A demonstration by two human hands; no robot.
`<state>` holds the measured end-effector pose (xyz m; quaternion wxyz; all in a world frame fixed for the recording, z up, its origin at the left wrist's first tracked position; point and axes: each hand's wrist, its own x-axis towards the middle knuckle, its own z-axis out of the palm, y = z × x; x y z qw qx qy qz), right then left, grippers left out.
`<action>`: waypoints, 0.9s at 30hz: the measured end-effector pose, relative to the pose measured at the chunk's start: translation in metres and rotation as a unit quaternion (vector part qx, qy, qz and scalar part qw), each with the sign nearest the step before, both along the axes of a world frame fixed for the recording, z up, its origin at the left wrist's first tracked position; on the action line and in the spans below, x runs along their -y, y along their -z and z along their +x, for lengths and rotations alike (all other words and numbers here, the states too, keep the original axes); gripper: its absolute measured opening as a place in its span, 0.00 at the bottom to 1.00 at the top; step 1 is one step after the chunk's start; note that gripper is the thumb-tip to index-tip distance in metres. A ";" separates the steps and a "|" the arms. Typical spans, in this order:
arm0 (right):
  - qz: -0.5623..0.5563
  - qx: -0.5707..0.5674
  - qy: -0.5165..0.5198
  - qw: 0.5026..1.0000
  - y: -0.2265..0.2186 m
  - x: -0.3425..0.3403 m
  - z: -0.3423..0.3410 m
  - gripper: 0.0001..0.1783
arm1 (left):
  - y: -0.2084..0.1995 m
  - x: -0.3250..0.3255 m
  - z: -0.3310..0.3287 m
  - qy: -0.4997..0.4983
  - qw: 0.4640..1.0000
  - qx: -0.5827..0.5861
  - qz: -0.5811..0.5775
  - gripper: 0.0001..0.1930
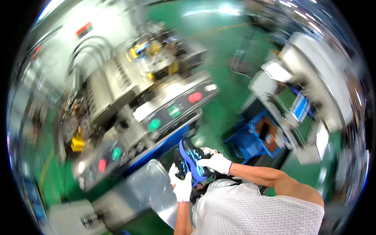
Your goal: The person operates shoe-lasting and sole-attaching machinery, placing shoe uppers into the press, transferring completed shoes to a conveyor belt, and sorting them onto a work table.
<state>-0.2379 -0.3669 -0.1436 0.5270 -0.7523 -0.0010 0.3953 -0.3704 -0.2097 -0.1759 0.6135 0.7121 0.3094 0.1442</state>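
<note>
A black and blue shoe [190, 159] was held close to the body, just in front of the white mesh shirt [250, 207]. It was gripped from below by the gloved left hand [181, 185] and at its upper side by the gloved right hand [216, 162]; both hands were closed on it, a little apart.

A blue crate [254, 137] was seen on the green floor [227, 51] to the right, with dark and orange contents, too blurred to tell.

A metal tray [150, 188] lay left of the hands.

On the machine panel [172, 109], round red and green buttons were noted. Yellow parts showed higher up on the machine.
</note>
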 end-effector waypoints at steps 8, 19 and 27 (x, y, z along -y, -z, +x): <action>0.064 0.120 0.482 0.866 -0.085 0.210 0.000 0.40 | -0.091 0.142 0.170 0.377 0.923 0.049 -0.064 0.41; -0.421 0.321 0.574 0.625 -0.075 0.475 0.085 0.43 | -0.101 0.446 0.410 0.571 0.777 0.205 0.169 0.36; -0.525 0.399 0.438 0.611 -0.092 0.507 0.175 0.37 | -0.053 0.495 0.465 0.451 0.815 0.303 0.202 0.34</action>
